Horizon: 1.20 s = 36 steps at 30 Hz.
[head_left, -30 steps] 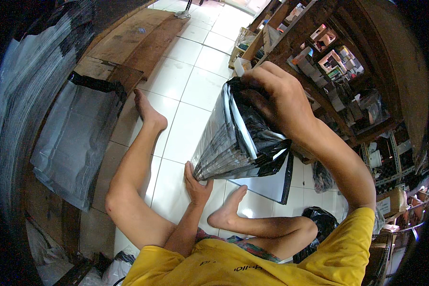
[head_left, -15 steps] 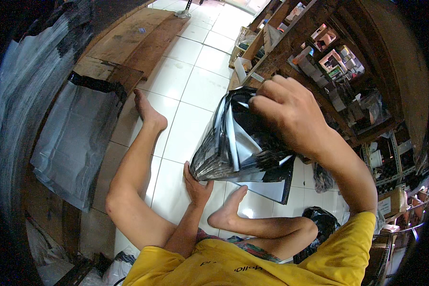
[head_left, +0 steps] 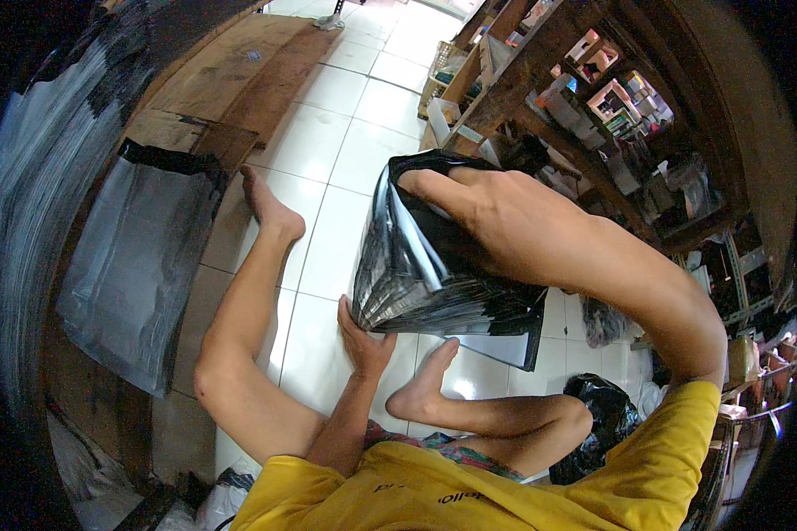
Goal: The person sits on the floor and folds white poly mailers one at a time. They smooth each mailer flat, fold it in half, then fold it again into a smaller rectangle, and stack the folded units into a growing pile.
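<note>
A thick, fanned stack of black plastic bags with pale inner faces stands in front of me, above the tiled floor. My left hand grips its lower left corner, fingers on the far side and thumb on the near side. Over the upper part of the stack lies my right hand, its back turned up. One digit stretches left along the top edge of the bags; the other fingers are hidden among the black sheets. A flat sheet with a pale face and dark edge shows below the stack.
At left, a pile of grey plastic bags lies on a wooden board. My bare legs frame the workspace. Wooden shelving with boxes stands at right. A black plastic bag lies beside my right knee.
My right hand has shifted left and turned from a fist to lie across the bags, its forearm swinging up. The sheets fold closer together. My left hand keeps its grip.
</note>
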### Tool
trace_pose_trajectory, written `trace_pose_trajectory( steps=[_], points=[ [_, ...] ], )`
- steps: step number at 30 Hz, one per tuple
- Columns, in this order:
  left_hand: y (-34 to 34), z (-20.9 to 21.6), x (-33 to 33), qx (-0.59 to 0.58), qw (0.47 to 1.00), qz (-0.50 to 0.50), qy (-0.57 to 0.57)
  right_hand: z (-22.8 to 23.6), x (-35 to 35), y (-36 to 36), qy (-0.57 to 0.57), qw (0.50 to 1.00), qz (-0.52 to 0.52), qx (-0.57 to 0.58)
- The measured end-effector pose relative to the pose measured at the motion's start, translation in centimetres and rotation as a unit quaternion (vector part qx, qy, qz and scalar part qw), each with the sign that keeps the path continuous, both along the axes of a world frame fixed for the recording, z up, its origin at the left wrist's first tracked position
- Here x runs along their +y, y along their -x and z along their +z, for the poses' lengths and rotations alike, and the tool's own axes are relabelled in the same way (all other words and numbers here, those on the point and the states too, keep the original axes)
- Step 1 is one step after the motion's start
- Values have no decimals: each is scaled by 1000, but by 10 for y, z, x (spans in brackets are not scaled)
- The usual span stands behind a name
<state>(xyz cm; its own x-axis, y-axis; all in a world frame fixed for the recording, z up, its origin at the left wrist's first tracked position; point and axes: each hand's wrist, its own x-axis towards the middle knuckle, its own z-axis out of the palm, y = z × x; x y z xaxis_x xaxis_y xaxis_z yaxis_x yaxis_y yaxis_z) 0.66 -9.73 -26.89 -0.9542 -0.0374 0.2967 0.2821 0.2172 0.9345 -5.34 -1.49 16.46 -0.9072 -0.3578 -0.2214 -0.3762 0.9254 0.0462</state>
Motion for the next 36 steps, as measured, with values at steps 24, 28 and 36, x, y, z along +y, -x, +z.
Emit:
trace_pose_trajectory(
  steps=[24, 28, 36],
  points=[
    [1, -42, 8, -33, 989, -53, -132, 12, 14, -2, -17, 989, 142, -49],
    [0, -16, 4, 35, 999, -16, 2, 15, 22, -17, 21, 997, 74, -15],
    [-1, -11, 3, 8, 998, -38, -47, -17, 23, 8, 14, 996, 47, 75]
  ],
)
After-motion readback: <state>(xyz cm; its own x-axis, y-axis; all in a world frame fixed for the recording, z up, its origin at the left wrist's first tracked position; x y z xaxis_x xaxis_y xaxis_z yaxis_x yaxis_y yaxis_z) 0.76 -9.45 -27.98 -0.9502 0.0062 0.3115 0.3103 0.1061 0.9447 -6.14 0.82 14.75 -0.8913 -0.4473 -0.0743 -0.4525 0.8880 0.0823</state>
